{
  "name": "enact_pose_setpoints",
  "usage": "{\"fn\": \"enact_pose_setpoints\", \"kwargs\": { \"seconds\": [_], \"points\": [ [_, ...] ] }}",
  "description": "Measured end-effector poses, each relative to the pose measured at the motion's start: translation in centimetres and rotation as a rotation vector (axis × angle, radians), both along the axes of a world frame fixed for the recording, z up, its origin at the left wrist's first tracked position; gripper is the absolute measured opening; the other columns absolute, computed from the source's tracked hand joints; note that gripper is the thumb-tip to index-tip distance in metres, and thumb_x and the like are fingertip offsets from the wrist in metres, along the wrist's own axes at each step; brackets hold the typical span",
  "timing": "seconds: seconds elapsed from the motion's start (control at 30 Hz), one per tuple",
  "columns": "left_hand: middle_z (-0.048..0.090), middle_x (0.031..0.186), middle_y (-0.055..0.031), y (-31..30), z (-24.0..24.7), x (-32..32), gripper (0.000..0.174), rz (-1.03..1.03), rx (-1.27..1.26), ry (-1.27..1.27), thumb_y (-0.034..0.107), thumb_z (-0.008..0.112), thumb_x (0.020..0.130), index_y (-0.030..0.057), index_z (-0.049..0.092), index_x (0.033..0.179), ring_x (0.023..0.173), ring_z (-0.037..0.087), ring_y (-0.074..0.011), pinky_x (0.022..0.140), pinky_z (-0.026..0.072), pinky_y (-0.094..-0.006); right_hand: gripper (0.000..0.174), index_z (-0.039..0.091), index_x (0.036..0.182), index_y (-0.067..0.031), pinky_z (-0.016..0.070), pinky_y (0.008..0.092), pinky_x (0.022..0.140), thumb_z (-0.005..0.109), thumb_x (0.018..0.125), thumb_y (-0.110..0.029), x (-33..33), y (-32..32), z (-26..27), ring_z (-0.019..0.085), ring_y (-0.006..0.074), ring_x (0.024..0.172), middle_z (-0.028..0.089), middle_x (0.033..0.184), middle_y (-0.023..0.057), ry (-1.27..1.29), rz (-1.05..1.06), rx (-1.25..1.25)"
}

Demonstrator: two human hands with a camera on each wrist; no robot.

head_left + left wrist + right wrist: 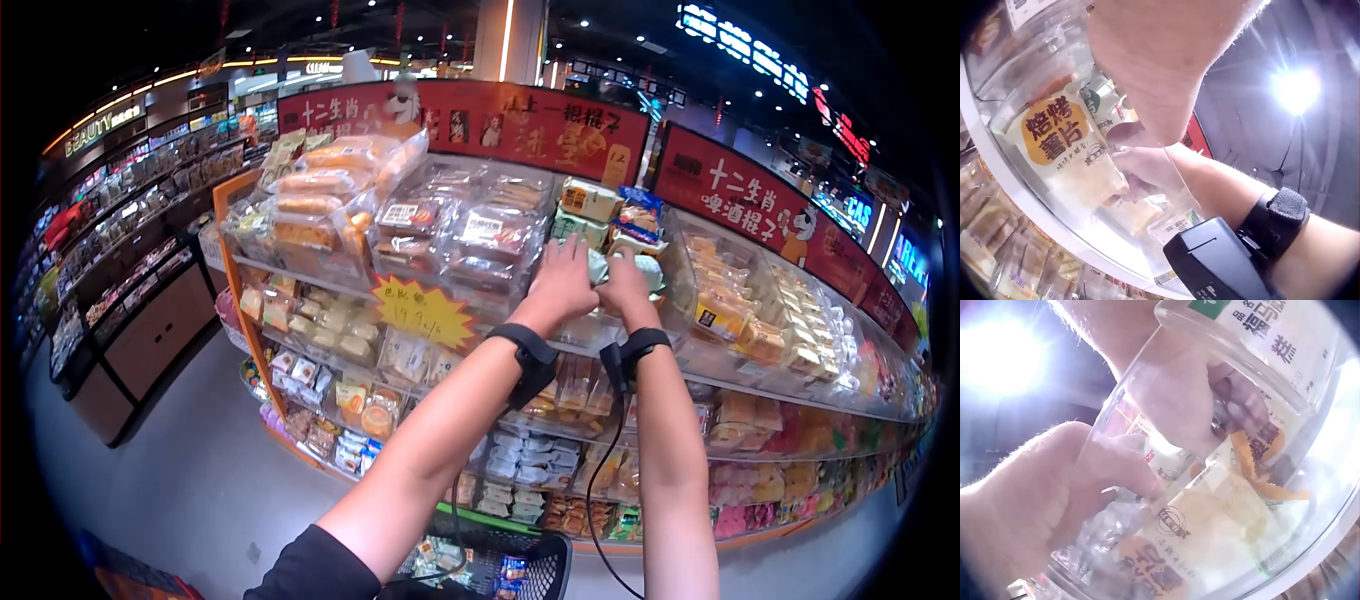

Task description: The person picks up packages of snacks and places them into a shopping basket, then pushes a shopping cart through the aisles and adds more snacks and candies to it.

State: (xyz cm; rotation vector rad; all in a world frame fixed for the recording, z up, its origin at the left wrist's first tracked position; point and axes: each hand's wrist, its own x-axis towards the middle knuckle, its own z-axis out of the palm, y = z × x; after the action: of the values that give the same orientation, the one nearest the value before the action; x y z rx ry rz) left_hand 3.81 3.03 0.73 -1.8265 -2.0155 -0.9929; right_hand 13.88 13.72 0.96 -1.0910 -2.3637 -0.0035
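Note:
Both my hands reach into a clear plastic bin [690, 285] on the top shelf of a snack display. My left hand [563, 283] lies over the packets inside; its fingers are seen only through the bin wall [1310, 506], and their grip is unclear. My right hand [627, 282] pinches a crinkly pale packet [650, 272] beside it. In the left wrist view the left hand [1147, 69] fills the top and the right hand [1141, 165] touches a packet with an orange label [1060, 134]. In the right wrist view the right hand [1066, 487] grips clear wrapping over the packets [1210, 519].
Tiered shelves hold bagged breads [320, 190] and boxed pastries [470, 235], with a yellow price tag [420, 312]. Below me sits a black shopping basket [510, 555] holding several items. An aisle floor [170, 450] and more shelving [130, 240] lie to the left.

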Motion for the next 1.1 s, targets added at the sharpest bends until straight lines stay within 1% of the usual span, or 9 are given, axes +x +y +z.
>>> {"fn": "enact_pose_setpoints", "kwargs": {
  "seconds": [0.17,0.47,0.57,0.67,0.7,0.8,0.93,1.0,1.1],
  "points": [
    [0.033,0.14,-0.0259,-0.9,0.5,0.3,0.072,0.0,-0.004,-0.04,0.017,0.06,0.067,-0.0071,0.037,0.131,0.129,0.028,-0.0447,0.11,0.0245,-0.0453,0.038,0.064,0.096,0.0018,0.0472,0.0434,0.086,0.07,0.059,-0.006,-0.1,0.4,-0.2,0.056,0.0398,0.103,0.044,0.129,0.0197,0.06,0.041,0.051],
    [0.039,0.136,-0.0231,0.2,-0.4,-0.1,0.069,0.024,0.157,-0.139,0.01,0.069,0.064,-0.0039,0.043,0.127,0.13,0.029,-0.0421,0.109,0.0274,-0.0424,0.043,0.061,0.097,0.0071,0.047,0.0421,0.084,0.076,0.062,-0.012,0.3,-0.8,0.7,0.057,0.0399,0.099,0.049,0.12,0.0226,-0.012,0.07,0.069],
    [0.044,0.129,-0.0214,0.5,-0.3,0.0,0.067,0.033,0.211,-0.151,0.006,0.073,0.06,-0.0025,0.047,0.122,0.124,0.037,-0.0382,0.106,0.0324,-0.0396,0.038,0.061,0.095,0.0098,0.0447,0.0408,0.087,0.07,0.063,-0.007,0.9,0.6,0.9,0.055,0.0402,0.1,0.053,0.114,0.0269,-0.057,0.194,0.111],
    [0.048,0.121,-0.0197,0.0,0.2,0.1,0.06,0.026,0.187,-0.184,0.004,0.07,0.061,-0.0022,0.048,0.117,0.118,0.041,-0.0362,0.101,0.0362,-0.039,0.029,0.063,0.09,0.0086,0.0443,0.0406,0.087,0.068,0.066,-0.007,2.0,0.3,1.7,0.055,0.04,0.099,0.054,0.11,0.0264,-0.059,0.274,0.109],
    [0.048,0.119,-0.0192,-0.1,0.4,0.1,0.058,0.032,0.196,-0.176,0.003,0.069,0.061,-0.0021,0.048,0.116,0.116,0.042,-0.0359,0.1,0.0369,-0.0388,0.033,0.061,0.097,0.0061,0.0466,0.0424,0.084,0.067,0.069,-0.009,2.2,0.4,1.7,0.057,0.0405,0.096,0.053,0.114,0.0234,-0.109,0.252,0.147],
    [0.049,0.114,-0.0186,-0.5,0.4,0.4,0.054,0.038,0.217,-0.162,0.001,0.066,0.062,-0.0019,0.046,0.112,0.113,0.044,-0.0353,0.098,0.0384,-0.0383,0.028,0.062,0.097,0.0034,0.0464,0.0426,0.084,0.063,0.072,-0.01,3.0,0.3,1.4,0.057,0.0405,0.095,0.053,0.115,0.0225,-0.073,0.228,0.13],
    [0.049,0.113,-0.0185,-0.3,0.2,0.5,0.054,0.044,0.254,-0.121,0.002,0.066,0.063,-0.0033,0.044,0.112,0.109,0.046,-0.0343,0.096,0.0394,-0.0383,0.022,0.06,0.088,0.003,0.0459,0.0427,0.083,0.061,0.072,-0.011,3.3,0.6,0.2,0.056,0.0409,0.093,0.053,0.115,0.0206,0.072,0.246,0.138],
    [0.049,0.111,-0.018,-0.1,0.0,0.4,0.057,0.065,0.283,-0.098,0.008,0.071,0.065,-0.0049,0.045,0.114,0.106,0.047,-0.032,0.094,0.04,-0.0369,0.029,0.055,0.09,0.0026,0.046,0.0417,0.082,0.065,0.07,-0.015,3.8,-0.1,0.4,0.058,0.0387,0.092,0.057,0.105,0.0219,0.174,0.236,0.182],
    [0.052,0.109,-0.0177,0.0,-0.3,0.1,0.051,0.069,0.307,0.015,0.015,0.068,0.072,-0.0017,0.048,0.116,0.105,0.048,-0.0318,0.092,0.0408,-0.0387,0.045,0.05,0.099,0.0017,0.0464,0.0395,0.081,0.071,0.068,-0.023,3.1,-1.6,1.2,0.06,0.0342,0.091,0.06,0.092,0.023,0.322,0.177,0.07]
  ]
}}
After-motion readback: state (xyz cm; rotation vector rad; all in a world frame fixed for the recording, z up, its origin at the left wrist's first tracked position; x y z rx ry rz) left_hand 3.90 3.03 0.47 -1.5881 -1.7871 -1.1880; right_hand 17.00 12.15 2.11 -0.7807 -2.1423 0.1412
